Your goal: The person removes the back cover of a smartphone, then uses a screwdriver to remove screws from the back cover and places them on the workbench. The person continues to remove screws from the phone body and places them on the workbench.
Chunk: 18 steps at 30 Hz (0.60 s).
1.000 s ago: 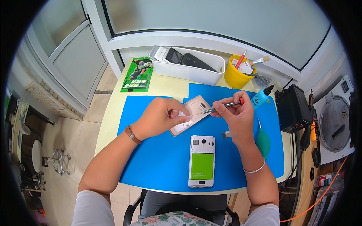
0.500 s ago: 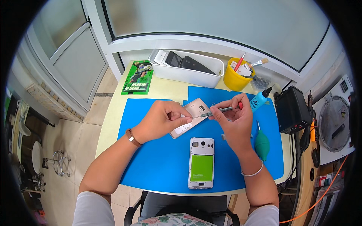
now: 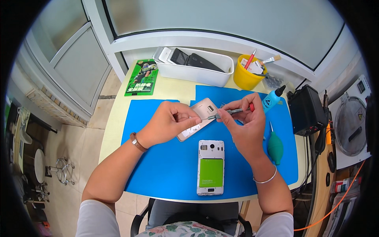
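Slim screwdriver being held to pinched left fingertips above a gold phone back

Nearest the body, a white phone is being supported by a blue mat, back side up, its green battery being exposed; no shift on the mat is being seen since a second ago.

Just beyond, nearly the same pose is being kept by both hands. The screwdriver, its red end pointing right, is being gripped between the thumb and curled fingers of the right hand. By the left hand, thumb and forefinger are being pressed together at the thin tip; whether the tip itself or some tiny part is being held cannot be told. A small metal piece, earlier seen left of the right wrist, is now being hidden by the right hand.

Under the left fingertips, the gold phone back is being kept slanted on the mat, its lower half being partly covered by that hand. Right of the right wrist, a green air blower is being carried by the mat; farther off, a blue bottle is being left upright.

At the far edge of the pale surface, a green package, a white bin of phones and a yellow cup are being kept in a row, unchanged.
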Each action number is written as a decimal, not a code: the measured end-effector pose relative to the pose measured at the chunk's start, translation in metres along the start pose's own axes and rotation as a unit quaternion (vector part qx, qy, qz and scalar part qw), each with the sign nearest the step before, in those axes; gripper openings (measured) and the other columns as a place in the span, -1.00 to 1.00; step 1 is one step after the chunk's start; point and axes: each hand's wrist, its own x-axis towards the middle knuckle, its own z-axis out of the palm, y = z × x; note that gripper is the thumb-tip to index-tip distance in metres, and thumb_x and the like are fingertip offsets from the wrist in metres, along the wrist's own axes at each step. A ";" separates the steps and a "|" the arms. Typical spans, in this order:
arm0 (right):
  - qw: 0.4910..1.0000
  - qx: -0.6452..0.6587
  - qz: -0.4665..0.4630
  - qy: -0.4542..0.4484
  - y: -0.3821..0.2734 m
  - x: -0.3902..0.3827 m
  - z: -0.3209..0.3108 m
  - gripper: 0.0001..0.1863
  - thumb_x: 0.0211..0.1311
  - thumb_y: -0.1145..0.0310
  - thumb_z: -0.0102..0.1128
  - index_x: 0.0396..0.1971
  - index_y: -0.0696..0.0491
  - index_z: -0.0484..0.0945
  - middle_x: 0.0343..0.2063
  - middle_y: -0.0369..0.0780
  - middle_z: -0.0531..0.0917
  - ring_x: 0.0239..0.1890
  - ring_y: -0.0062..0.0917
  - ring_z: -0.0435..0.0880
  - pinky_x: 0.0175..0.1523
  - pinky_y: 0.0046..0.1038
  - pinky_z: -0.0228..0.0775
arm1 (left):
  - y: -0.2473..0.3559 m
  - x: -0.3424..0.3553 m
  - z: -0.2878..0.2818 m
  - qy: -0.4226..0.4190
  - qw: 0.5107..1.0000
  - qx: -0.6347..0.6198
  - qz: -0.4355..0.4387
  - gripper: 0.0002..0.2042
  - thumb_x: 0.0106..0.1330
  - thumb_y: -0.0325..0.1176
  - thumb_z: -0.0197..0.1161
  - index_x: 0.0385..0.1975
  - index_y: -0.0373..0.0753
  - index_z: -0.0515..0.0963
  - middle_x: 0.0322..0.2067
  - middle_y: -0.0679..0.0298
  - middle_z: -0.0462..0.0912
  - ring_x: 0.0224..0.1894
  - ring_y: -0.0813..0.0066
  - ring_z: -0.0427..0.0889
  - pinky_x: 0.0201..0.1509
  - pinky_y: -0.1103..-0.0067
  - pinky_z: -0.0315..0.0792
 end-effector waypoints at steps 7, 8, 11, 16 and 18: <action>1.000 0.022 0.001 0.009 -0.003 0.000 -0.002 -0.50 0.24 0.55 0.56 -0.26 -0.02 0.25 -0.29 -0.10 0.75 -0.24 -0.50 0.85 -0.18 -0.57 0.71 | -0.002 0.002 -0.002 -0.020 0.998 -0.045 -0.047 -0.84 0.39 -0.30 0.51 -0.18 -0.22 0.84 -0.57 0.45 0.67 -0.56 0.83 0.39 -0.48 0.72 0.23; 1.000 0.022 0.000 0.010 -0.003 0.000 -0.002 -0.50 0.24 0.55 0.55 -0.26 -0.02 0.25 -0.29 -0.11 0.75 -0.25 -0.50 0.85 -0.18 -0.57 0.71 | -0.002 0.003 -0.001 -0.020 0.997 -0.056 -0.049 -0.84 0.40 -0.29 0.51 -0.17 -0.22 0.83 -0.58 0.45 0.67 -0.55 0.84 0.40 -0.48 0.73 0.24; 1.000 0.022 0.000 0.012 -0.003 0.000 -0.002 -0.50 0.24 0.55 0.55 -0.26 -0.02 0.25 -0.30 -0.11 0.75 -0.25 -0.50 0.84 -0.18 -0.57 0.70 | -0.003 0.003 -0.002 -0.031 0.994 -0.083 -0.064 -0.81 0.42 -0.25 0.49 -0.15 -0.23 0.83 -0.56 0.44 0.68 -0.54 0.83 0.42 -0.47 0.73 0.26; 1.000 0.025 0.002 0.007 -0.003 0.001 -0.002 -0.50 0.24 0.56 0.55 -0.25 -0.02 0.24 -0.30 -0.11 0.75 -0.26 -0.51 0.84 -0.19 -0.57 0.70 | -0.002 0.004 -0.004 -0.052 0.991 -0.089 -0.087 -0.76 0.46 -0.16 0.44 -0.15 -0.22 0.83 -0.45 0.38 0.76 -0.46 0.80 0.49 -0.39 0.73 0.35; 1.000 0.028 0.003 0.007 -0.003 0.001 -0.003 -0.50 0.24 0.56 0.55 -0.25 -0.02 0.25 -0.29 -0.11 0.75 -0.26 -0.51 0.84 -0.19 -0.57 0.70 | -0.002 0.004 -0.004 -0.051 0.992 -0.083 -0.082 -0.76 0.47 -0.15 0.43 -0.15 -0.20 0.84 -0.41 0.36 0.78 -0.43 0.78 0.51 -0.36 0.72 0.39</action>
